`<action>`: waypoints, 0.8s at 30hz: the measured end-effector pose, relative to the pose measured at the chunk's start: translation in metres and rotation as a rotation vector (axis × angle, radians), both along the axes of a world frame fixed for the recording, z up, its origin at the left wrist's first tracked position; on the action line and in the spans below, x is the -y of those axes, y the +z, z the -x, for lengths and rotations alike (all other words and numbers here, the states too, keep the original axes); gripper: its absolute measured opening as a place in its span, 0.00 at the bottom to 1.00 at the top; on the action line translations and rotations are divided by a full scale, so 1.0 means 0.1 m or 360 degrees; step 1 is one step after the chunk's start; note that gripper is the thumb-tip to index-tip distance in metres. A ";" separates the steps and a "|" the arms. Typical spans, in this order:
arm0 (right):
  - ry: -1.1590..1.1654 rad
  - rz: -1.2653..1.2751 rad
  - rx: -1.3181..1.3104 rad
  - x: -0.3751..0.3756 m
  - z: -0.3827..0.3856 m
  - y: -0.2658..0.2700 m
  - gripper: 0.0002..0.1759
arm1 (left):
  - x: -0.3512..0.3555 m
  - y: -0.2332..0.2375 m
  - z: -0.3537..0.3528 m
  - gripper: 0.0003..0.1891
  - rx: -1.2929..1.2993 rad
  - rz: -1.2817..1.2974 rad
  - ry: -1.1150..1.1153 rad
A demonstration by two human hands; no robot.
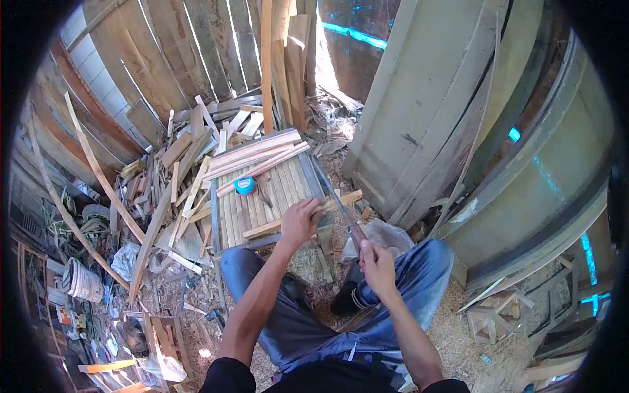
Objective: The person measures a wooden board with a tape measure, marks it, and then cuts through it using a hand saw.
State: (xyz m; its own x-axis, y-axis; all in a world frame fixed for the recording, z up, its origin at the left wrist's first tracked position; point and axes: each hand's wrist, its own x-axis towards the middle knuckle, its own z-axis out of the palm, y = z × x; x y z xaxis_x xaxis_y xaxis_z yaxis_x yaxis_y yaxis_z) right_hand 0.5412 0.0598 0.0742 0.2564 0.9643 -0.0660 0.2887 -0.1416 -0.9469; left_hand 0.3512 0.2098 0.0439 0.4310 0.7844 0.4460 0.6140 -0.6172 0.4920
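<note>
Beyond table [291,187] edge, saw [341,205] crosses overhanging wood strip [267,228].

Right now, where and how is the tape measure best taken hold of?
Probably by both sides of the tape measure, from above and the near side: its rounded top is uncovered, while a strip runs along its far side. The left hand is the nearer hand, but it holds the stick.

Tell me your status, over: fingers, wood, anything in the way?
Left fingers holding wooden strip. Right fingers gripping long-bladed tool, likely a saw, crossing the strip. Blue tape measure on slatted tabletop, clear of the tool.
</note>
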 end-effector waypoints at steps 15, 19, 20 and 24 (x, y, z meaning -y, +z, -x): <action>-0.0110 -0.0053 -0.0148 0.20 0.13 -0.01 0.27 | -0.01 0.08 0.01 0.11 -0.0151 -0.0126 -0.0096; -0.0052 0.0004 -0.0094 0.21 0.13 -0.01 0.27 | -0.03 0.04 0.00 0.13 -0.0175 -0.0147 -0.0081; -0.0076 0.0011 -0.0097 0.21 0.15 0.01 0.27 | -0.03 0.03 0.01 0.13 -0.0174 -0.0144 -0.0084; -0.0111 0.0048 -0.0073 0.23 0.18 0.03 0.27 | -0.02 0.07 0.01 0.13 -0.0206 -0.0107 -0.0095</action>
